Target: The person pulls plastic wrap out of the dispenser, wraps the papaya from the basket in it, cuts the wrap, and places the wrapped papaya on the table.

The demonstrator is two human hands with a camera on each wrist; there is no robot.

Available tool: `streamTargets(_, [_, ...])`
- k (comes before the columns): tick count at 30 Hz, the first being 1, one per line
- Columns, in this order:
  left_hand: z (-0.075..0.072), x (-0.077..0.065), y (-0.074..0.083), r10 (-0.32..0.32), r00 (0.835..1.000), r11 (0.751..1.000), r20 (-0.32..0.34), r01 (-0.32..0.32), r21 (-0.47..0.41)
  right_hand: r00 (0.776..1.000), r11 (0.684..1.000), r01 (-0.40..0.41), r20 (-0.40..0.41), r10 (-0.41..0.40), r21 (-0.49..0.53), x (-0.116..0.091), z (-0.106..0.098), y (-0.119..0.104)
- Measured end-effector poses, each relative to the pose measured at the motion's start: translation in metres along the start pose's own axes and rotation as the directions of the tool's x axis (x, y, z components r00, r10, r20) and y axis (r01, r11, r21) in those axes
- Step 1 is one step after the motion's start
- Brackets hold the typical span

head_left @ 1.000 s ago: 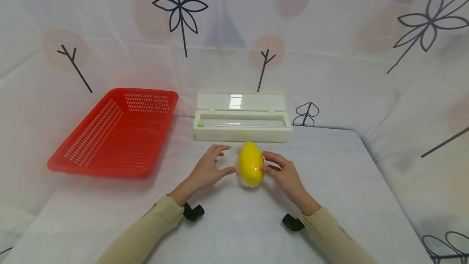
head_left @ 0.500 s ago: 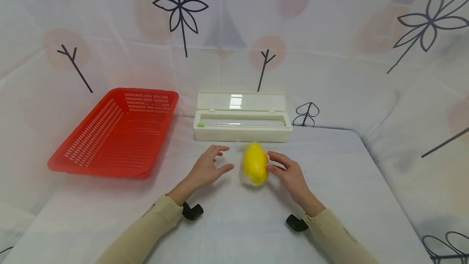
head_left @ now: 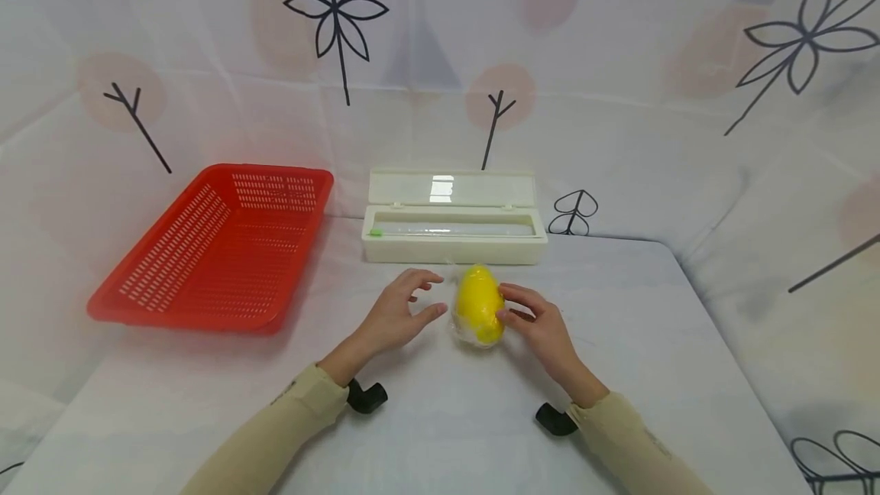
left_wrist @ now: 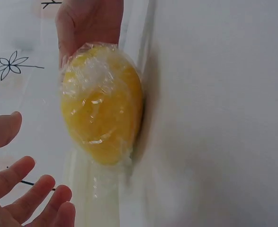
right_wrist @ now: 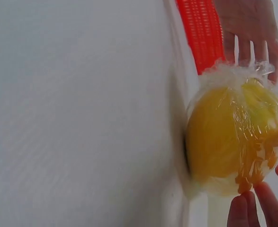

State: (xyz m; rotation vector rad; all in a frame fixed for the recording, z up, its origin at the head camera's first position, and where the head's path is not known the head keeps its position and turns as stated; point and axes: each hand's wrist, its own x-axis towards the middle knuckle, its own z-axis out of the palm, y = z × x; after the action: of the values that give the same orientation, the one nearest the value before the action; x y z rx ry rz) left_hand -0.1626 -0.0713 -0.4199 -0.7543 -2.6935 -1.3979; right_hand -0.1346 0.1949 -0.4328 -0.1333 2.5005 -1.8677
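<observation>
A yellow, mango-shaped fruit wrapped in crinkled clear cling film is at the middle of the white table. My right hand holds it at its right side, thumb and bent fingers against the film. In the right wrist view, fingertips touch the wrapped fruit. On the other side, my left hand stays a little apart from the fruit, thumb and fingers spread. The left wrist view shows a gap between its fingers and the film-covered fruit.
A cream cling-film box with its lid raised stands just behind the fruit, a roll of film inside. At the left is a red perforated basket. A patterned cloth backdrop rises behind the table.
The fruit has shifted slightly right and tilted, and my right hand has moved right with it. My left hand drew back a little, then came slightly nearer again.
</observation>
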Motion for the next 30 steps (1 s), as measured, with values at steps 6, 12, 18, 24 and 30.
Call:
streamTargets(6, [0.01,0.005,0.01,0.006,1.0,1.0,0.031,-0.007,0.031,0.988,0.989,0.147,0.038,-0.147,-0.008,-0.002,0.015,-0.01])
streamTargets(12, [0.019,0.007,0.007,-0.078,0.994,0.991,0.072,0.07,0.114,0.971,0.975,0.22,0.088,-0.221,0.014,-0.001,0.022,-0.012])
streamTargets(18, [0.017,0.004,-0.004,-0.091,0.993,0.996,0.077,0.089,0.028,0.981,0.983,0.181,0.069,-0.182,0.015,0.001,0.02,-0.006])
streamTargets(24, [0.012,-0.004,-0.017,-0.147,0.985,0.983,0.09,0.156,-0.102,0.986,0.995,0.1,0.139,-0.097,-0.015,0.003,0.027,-0.002])
streamTargets(30, [0.011,-0.007,-0.022,-0.172,0.977,0.971,0.128,0.19,-0.143,0.985,0.994,0.099,0.148,-0.091,-0.045,0.004,0.034,0.001])
